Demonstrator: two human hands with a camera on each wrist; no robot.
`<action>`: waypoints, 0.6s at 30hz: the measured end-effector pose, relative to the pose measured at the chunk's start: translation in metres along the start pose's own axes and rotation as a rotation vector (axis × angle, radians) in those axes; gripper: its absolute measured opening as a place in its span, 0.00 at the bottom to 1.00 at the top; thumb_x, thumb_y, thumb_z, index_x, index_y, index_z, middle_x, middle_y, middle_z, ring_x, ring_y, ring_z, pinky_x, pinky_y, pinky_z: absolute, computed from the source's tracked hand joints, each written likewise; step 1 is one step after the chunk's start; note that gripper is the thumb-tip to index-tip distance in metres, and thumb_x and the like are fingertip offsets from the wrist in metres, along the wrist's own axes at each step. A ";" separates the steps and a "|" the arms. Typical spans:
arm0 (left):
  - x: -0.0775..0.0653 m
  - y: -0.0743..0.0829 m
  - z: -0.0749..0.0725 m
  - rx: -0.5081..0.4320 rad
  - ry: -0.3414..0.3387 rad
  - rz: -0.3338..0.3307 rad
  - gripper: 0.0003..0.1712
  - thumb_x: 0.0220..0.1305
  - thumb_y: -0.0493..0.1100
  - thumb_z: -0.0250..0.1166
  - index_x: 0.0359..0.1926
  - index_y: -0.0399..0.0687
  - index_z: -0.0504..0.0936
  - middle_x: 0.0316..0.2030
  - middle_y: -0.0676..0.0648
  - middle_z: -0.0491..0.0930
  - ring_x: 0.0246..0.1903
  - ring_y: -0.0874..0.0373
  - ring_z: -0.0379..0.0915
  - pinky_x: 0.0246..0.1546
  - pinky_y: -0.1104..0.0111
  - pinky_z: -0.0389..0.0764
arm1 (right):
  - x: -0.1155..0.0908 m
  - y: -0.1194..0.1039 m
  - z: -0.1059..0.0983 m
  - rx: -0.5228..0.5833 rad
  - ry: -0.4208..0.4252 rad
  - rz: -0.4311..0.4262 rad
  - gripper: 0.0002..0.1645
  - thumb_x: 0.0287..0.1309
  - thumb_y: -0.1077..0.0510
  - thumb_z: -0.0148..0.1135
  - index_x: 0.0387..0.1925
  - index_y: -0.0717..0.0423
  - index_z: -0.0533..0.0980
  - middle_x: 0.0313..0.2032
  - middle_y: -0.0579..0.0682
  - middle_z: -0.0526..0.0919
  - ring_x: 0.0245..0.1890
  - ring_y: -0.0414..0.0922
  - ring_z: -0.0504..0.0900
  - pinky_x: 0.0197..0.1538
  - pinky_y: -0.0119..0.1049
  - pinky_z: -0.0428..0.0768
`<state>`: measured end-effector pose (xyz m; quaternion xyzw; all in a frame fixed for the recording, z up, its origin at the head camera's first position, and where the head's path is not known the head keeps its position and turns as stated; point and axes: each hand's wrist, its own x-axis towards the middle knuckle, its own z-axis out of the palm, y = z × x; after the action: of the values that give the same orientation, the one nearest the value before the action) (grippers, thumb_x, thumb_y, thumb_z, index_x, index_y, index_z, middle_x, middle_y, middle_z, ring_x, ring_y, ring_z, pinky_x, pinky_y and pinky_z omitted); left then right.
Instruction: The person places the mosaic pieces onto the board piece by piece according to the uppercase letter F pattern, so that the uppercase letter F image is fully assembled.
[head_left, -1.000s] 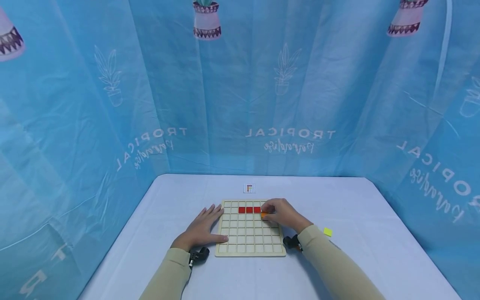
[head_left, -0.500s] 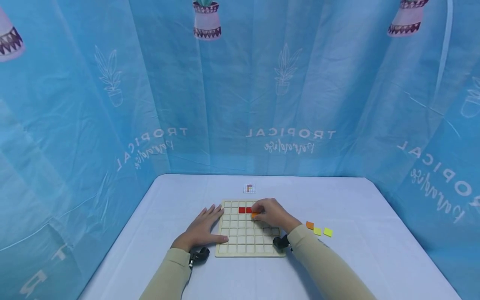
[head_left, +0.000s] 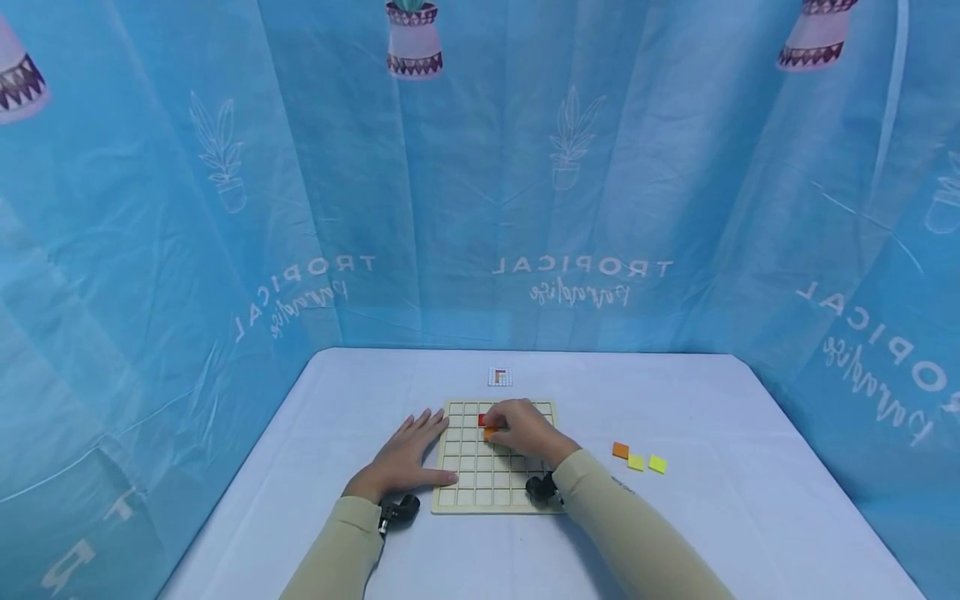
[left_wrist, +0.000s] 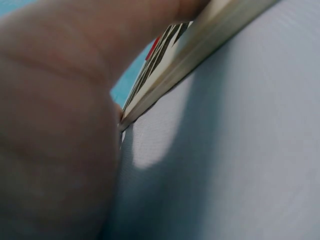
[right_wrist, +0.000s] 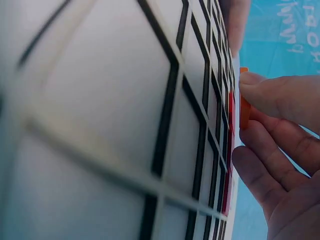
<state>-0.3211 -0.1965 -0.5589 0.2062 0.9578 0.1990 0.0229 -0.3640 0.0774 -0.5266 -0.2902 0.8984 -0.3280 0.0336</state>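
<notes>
An orange square tile (right_wrist: 244,107) is pinched between the thumb and fingers of my right hand (head_left: 525,432), just over the upper part of a wooden grid board (head_left: 474,497). In the head view one red tile (head_left: 482,420) shows in the board's second row, and the right hand covers the cells beside it. The right wrist view has a red strip (right_wrist: 230,150) in the grid. My left hand (head_left: 405,458) lies spread at the board's left edge, its thumb and fingertips touching the rim. Up close, the left wrist view shows that thumb over the board's side (left_wrist: 175,70).
Right of the board lie an orange tile (head_left: 620,450) and two yellow tiles, one nearer (head_left: 636,462) and one farther right (head_left: 657,464). A small printed pattern card (head_left: 500,377) rests behind the board. A blue curtain (head_left: 465,208) surrounds the white table (head_left: 465,554).
My right hand has moved left across the board with the orange tile, covering more of the red row. The tiles at the right have come out from behind the arm. My left hand stays put.
</notes>
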 end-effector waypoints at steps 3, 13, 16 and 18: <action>0.000 0.000 -0.001 -0.005 0.000 0.003 0.68 0.51 0.84 0.65 0.83 0.51 0.60 0.82 0.51 0.52 0.81 0.51 0.38 0.79 0.51 0.42 | 0.004 -0.002 0.005 -0.004 0.004 -0.004 0.13 0.62 0.62 0.77 0.48 0.53 0.87 0.42 0.38 0.87 0.44 0.34 0.83 0.51 0.36 0.84; 0.001 -0.002 0.003 0.002 0.006 0.006 0.68 0.51 0.85 0.65 0.83 0.51 0.60 0.82 0.50 0.52 0.81 0.50 0.38 0.79 0.50 0.42 | 0.011 -0.007 0.014 -0.020 0.040 0.031 0.13 0.61 0.64 0.77 0.48 0.57 0.87 0.41 0.41 0.86 0.44 0.36 0.83 0.52 0.37 0.83; 0.001 -0.003 0.002 0.002 0.007 0.003 0.68 0.51 0.85 0.65 0.83 0.51 0.60 0.82 0.51 0.52 0.81 0.51 0.39 0.79 0.50 0.42 | 0.011 -0.007 0.014 -0.028 0.045 0.029 0.14 0.61 0.64 0.77 0.49 0.57 0.87 0.42 0.41 0.86 0.44 0.37 0.83 0.53 0.37 0.83; 0.001 -0.003 0.002 0.007 0.006 0.004 0.68 0.51 0.85 0.65 0.83 0.51 0.60 0.82 0.51 0.52 0.81 0.51 0.39 0.79 0.51 0.42 | 0.011 -0.007 0.015 -0.034 0.048 0.020 0.14 0.62 0.64 0.77 0.49 0.57 0.87 0.42 0.42 0.87 0.45 0.37 0.83 0.53 0.37 0.83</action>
<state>-0.3224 -0.1978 -0.5620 0.2075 0.9581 0.1964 0.0191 -0.3657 0.0584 -0.5324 -0.2740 0.9072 -0.3190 0.0104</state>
